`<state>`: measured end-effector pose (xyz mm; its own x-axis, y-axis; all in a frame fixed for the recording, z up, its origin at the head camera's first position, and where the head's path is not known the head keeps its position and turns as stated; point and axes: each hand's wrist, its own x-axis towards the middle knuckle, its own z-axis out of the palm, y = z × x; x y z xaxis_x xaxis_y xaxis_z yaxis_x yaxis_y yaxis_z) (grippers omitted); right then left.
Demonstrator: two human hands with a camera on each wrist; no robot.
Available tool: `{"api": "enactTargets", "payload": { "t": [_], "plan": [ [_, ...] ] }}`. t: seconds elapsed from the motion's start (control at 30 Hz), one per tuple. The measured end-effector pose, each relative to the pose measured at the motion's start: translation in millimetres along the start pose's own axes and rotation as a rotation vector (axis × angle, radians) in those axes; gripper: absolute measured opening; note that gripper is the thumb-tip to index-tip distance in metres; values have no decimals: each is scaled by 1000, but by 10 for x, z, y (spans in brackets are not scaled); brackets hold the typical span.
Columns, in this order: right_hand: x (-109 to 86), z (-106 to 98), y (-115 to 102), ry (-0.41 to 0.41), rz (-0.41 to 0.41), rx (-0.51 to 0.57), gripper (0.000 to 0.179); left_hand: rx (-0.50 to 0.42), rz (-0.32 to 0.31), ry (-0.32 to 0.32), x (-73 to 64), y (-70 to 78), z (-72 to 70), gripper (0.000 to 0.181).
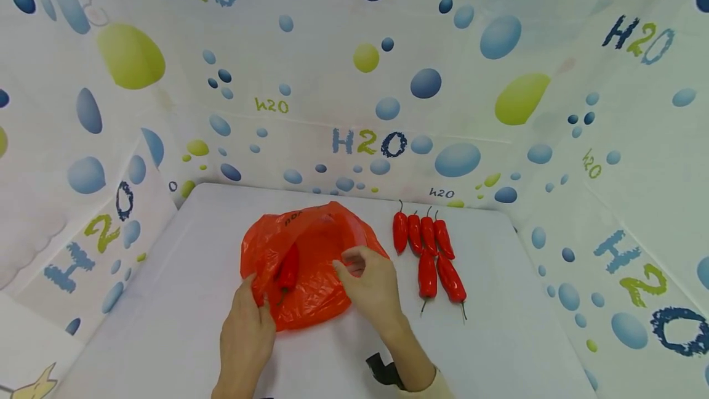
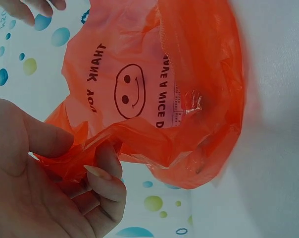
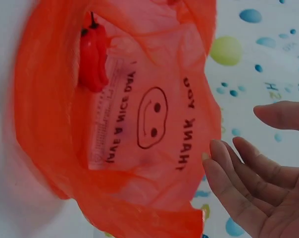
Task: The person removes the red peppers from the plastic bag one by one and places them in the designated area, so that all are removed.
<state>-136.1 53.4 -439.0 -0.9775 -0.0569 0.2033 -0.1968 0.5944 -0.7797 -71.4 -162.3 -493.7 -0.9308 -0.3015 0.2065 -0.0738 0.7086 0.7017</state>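
Note:
A thin red-orange plastic bag (image 1: 324, 291) lies mouth-open on the white table, a smiley face and "thank you" print showing on it in both wrist views. My left hand (image 1: 247, 328) pinches the bag's left edge between thumb and fingers, as the left wrist view also shows with the gathered plastic (image 2: 77, 153). Just inside the mouth are red chili peppers (image 3: 94, 59) with dark stems; how many is hard to tell. Holding nothing, my right hand (image 1: 372, 282) hovers by the bag's right side, its fingers (image 3: 246, 191) loosely bent and thumb apart.
Right of the bag, several red chili peppers (image 1: 428, 273) lie in two rows on the table (image 1: 515, 325). Behind and at the sides hangs a white curtain (image 1: 332, 66) with blue and green dots. A black strap (image 1: 384, 369) is by the right wrist.

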Motion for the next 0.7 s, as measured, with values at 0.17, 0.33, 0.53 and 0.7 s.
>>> {"api": "enactTargets", "payload": {
  "t": [0.17, 0.33, 0.53, 0.7],
  "plan": [
    [82, 150, 11, -75, -28, -39, 27, 6, -16, -25, -8, 10, -4, 50],
    [179, 349, 46, -129, -59, -83, 26, 7, -27, -37, -8, 6, -15, 50],
    [238, 548, 47, -179, -39, -109, 31, 4, -19, -30, -6, -19, -20, 50],
    [267, 680, 40, -228, 1, -81, 34, 14, -24, -30, -2, -32, -23, 51]
  ]
}}
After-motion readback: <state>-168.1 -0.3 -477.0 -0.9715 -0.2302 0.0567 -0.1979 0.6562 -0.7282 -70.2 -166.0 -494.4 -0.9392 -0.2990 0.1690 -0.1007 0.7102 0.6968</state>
